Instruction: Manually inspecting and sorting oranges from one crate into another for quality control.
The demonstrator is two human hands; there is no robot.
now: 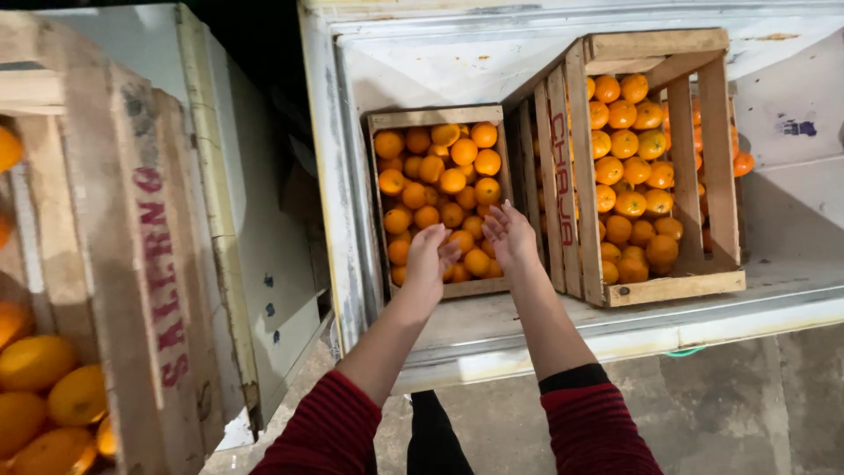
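Both my arms, in dark red sleeves, reach out over an open white chest. My left hand (pixel 428 260) and my right hand (pixel 509 232) hover side by side, fingers spread and empty, above the near end of a wooden crate (pixel 435 116) full of oranges (pixel 448 180) standing low inside the chest. To its right a second wooden crate (pixel 652 44) of oranges (pixel 626 167) leans tilted against the chest's wall, its slatted side facing up.
The white chest's front rim (pixel 563 330) runs below my hands. At the left stands another wooden crate (pixel 132 255) holding oranges (pixel 40 387), close to me. Grey concrete floor (pixel 747 405) lies at the lower right.
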